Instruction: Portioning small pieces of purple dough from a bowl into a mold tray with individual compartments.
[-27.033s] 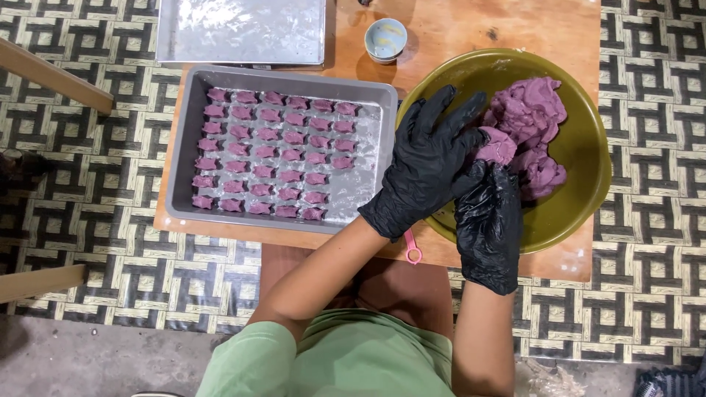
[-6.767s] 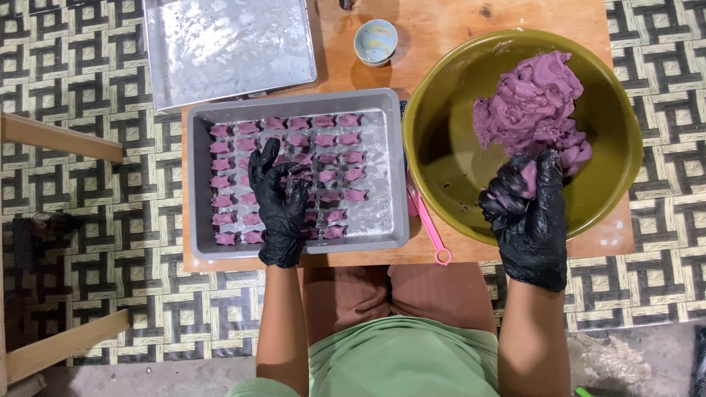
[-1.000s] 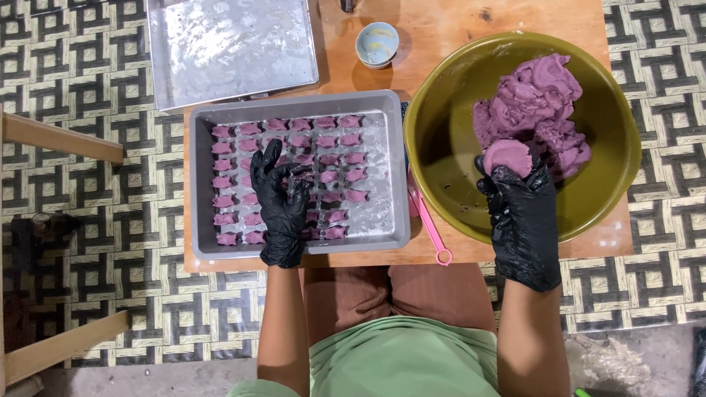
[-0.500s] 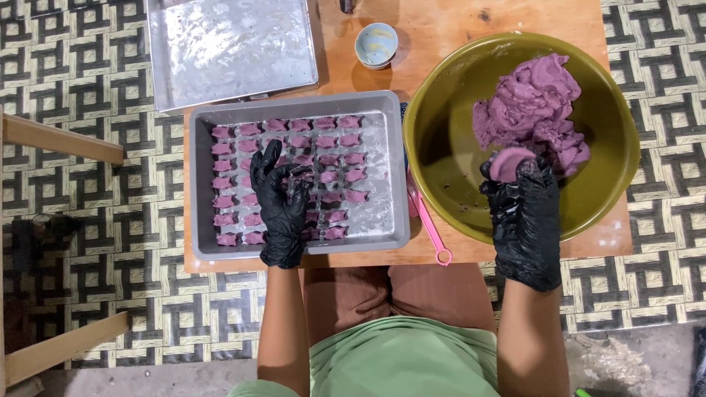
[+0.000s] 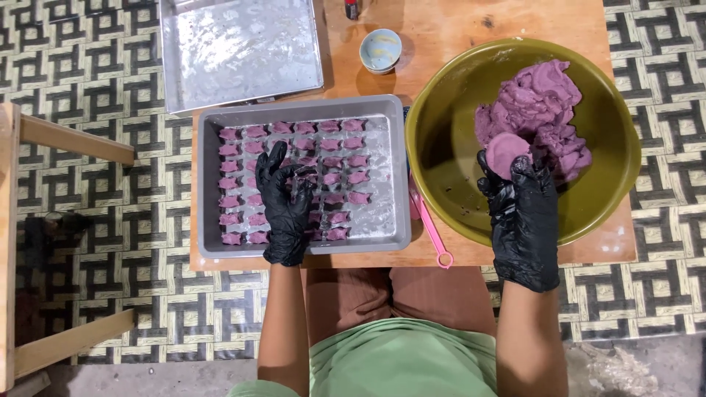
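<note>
Fingers of the left hand (image 5: 285, 198), in a black glove, lie curled and close together on the purple shaped pieces (image 5: 346, 161) in the grey tray (image 5: 397, 176), touching several; whether they pinch one I cannot tell. One right hand (image 5: 523, 220), gloved too, pinches a flat purple disc (image 5: 506, 151) at its fingertips, over the one green bowl (image 5: 448, 147), beside the purple dough mass (image 5: 540, 110). Pieces stand in roughly seven rows; an exact count is hidden. One empty metal tray (image 5: 239, 48), one small cup (image 5: 380, 50), one pink tool (image 5: 430, 231).
</note>
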